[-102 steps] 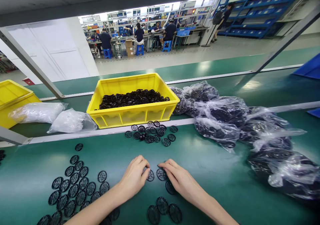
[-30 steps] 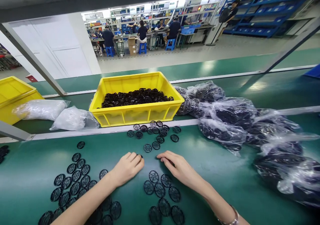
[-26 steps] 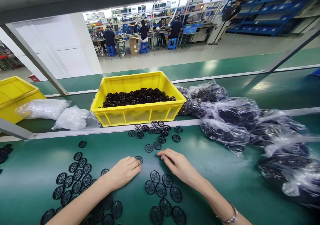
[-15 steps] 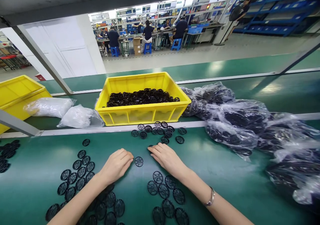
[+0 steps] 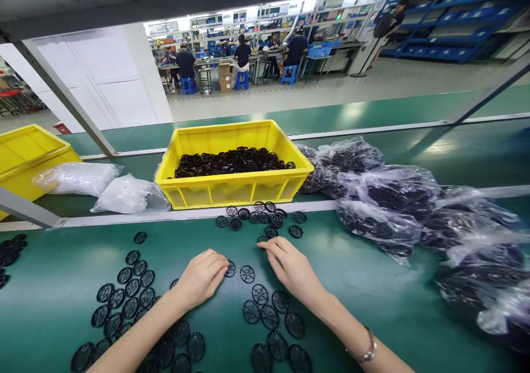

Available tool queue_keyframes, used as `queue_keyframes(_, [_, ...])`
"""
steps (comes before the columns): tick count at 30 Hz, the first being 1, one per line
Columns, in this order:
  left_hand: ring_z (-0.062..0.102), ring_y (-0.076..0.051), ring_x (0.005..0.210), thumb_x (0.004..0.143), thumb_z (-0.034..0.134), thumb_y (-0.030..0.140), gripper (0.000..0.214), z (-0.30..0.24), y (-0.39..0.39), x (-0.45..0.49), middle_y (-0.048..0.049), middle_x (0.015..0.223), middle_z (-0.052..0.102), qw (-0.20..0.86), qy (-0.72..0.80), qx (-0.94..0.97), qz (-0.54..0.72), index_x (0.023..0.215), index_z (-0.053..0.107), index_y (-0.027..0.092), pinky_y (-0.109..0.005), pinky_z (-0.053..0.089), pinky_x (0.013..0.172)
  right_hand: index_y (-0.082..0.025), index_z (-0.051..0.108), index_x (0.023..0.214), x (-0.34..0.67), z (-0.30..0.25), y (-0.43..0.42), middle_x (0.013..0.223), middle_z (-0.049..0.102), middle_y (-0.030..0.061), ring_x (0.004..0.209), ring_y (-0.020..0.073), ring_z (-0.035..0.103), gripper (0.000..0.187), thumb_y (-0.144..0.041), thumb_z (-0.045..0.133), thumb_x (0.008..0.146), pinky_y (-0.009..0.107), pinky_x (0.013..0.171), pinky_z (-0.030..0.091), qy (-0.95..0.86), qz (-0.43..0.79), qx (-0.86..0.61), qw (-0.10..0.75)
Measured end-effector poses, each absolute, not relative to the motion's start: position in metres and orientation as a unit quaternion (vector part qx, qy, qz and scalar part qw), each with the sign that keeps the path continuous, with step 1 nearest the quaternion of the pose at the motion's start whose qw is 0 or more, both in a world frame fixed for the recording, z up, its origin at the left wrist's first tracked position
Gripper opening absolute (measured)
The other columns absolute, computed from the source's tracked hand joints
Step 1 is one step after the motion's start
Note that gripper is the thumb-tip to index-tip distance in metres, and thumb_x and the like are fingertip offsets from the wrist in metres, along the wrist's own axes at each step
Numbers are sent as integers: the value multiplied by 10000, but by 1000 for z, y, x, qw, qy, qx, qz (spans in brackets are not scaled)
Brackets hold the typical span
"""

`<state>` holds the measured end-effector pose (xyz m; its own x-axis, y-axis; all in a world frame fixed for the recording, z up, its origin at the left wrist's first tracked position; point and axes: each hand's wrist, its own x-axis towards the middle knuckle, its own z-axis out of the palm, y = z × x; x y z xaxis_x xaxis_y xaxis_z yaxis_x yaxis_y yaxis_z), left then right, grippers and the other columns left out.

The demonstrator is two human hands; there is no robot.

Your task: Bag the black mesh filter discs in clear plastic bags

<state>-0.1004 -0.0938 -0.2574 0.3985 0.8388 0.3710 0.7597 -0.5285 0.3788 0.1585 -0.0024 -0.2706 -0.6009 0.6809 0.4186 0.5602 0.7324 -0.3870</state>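
My left hand is closed, with thumb and fingertips at the edge of a small black spoked wheel lying on the green surface. Just right of it lies another black spoked wheel, apart from both hands. My right hand reaches forward with its index finger stretched out, the tip at a partly covered black wheel. Beyond that fingertip is a loose cluster of similar wheels. Nearer me, between my forearms, several larger-looking wheels lie flat.
A yellow bin full of black wheels stands behind the cluster. Clear bags of black parts line the right side. White plastic bags and another yellow bin are at left. Rows of wheels lie beside my left forearm. People sit working far behind.
A wheel from under my right fingers now lies between the hands. My right hand has moved slightly right, to another wheel. My left hand has shifted right onto the wheel beside it.
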Motion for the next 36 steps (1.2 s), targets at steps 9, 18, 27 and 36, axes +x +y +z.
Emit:
queue_keyframes(9, [630,-195,930,1005,459,174,170,-260,-94,-102,-80,1018,708,88,494,820,276,1063,619,181,-353,551,834,-251,589,1301,189,-275,-33,1044,613,90,920,197,624,479,-59,340,940,324,768,578,-908,208,-290,217])
queue_keyframes(18, [299,-286,1482,1013,459,312,534,-252,-92,-78,-96,1601,360,128,464,865,143,1527,336,234,-576,313,1186,-251,647,1143,207,-276,-1,1065,655,88,979,219,659,327,-232,348,1010,366,836,577,-836,216,-420,281])
queue_keyframes(27, [329,-306,1466,982,508,425,626,-255,-116,-58,-120,1589,377,182,423,884,81,1526,323,176,-589,251,1212,-216,653,1145,176,-286,37,1155,695,114,1072,290,649,264,-319,462,995,506,985,513,-871,162,-379,269])
queue_keyframes(36, [547,-264,1234,991,466,202,334,-255,-79,-76,-149,1313,601,54,509,825,240,1321,510,179,-479,488,1040,-233,624,913,176,-267,2,953,639,44,669,164,607,179,-350,495,955,317,626,539,-824,286,-446,201])
